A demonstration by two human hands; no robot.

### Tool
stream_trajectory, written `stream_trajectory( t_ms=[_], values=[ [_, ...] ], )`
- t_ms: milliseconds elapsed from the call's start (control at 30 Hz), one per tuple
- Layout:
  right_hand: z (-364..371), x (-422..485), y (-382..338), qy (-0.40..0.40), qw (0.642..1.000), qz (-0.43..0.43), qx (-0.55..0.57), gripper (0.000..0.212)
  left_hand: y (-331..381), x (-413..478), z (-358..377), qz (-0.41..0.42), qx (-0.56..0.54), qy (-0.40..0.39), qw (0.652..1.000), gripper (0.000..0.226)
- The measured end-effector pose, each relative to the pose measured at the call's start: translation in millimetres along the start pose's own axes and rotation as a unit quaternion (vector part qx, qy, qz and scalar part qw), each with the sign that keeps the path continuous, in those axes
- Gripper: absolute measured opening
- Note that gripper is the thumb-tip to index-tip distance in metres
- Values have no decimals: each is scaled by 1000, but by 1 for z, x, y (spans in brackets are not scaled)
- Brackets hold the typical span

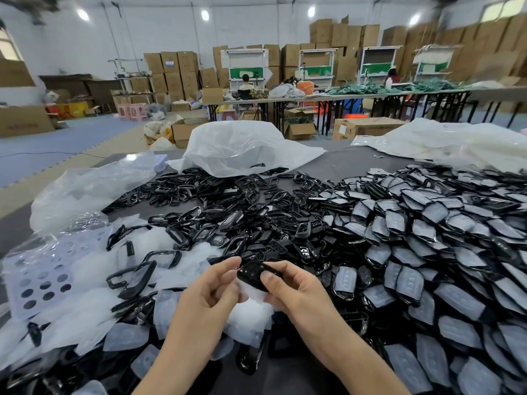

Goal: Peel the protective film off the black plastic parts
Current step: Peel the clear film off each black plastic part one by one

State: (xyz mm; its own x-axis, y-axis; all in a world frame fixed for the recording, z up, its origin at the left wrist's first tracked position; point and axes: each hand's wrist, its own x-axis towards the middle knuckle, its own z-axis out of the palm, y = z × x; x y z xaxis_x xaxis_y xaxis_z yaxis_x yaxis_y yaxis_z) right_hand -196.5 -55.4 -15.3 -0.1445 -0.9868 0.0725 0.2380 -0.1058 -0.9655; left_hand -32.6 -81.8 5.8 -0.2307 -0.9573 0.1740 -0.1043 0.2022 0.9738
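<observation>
A glossy black plastic part (252,273) is held low in the middle of the view, above the table. My right hand (288,289) grips its right end, thumb on top. My left hand (211,292) pinches its left edge with thumb and fingers. A piece of whitish film (252,295) hangs below the part between both hands. To the right lies a big heap of film-covered black parts (427,252). Bare black parts and frames (228,212) are piled in the middle. Loose peeled films (94,309) lie scattered on the left.
Clear plastic bags (239,149) lie at the table's far side and left. A perforated plastic sheet (42,275) lies at the left edge. Behind are long work tables (342,95), stacked cardboard boxes, and a seated person (245,86).
</observation>
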Motion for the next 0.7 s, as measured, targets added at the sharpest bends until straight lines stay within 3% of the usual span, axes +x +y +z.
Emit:
stream_trajectory(
  t_ms=[233, 500, 700],
  values=[
    [-1, 0, -3, 8, 1000, 2, 24, 26, -9, 2, -1, 20, 67, 37, 997, 21],
    [5, -3, -7, -11, 1000, 6, 20, 22, -10, 2, 4, 42, 69, 88, 993, 29],
    [10, -5, -9, -20, 1000, 3, -13, 13, -11, -3, 7, 79, 93, 152, 981, 22]
  ],
)
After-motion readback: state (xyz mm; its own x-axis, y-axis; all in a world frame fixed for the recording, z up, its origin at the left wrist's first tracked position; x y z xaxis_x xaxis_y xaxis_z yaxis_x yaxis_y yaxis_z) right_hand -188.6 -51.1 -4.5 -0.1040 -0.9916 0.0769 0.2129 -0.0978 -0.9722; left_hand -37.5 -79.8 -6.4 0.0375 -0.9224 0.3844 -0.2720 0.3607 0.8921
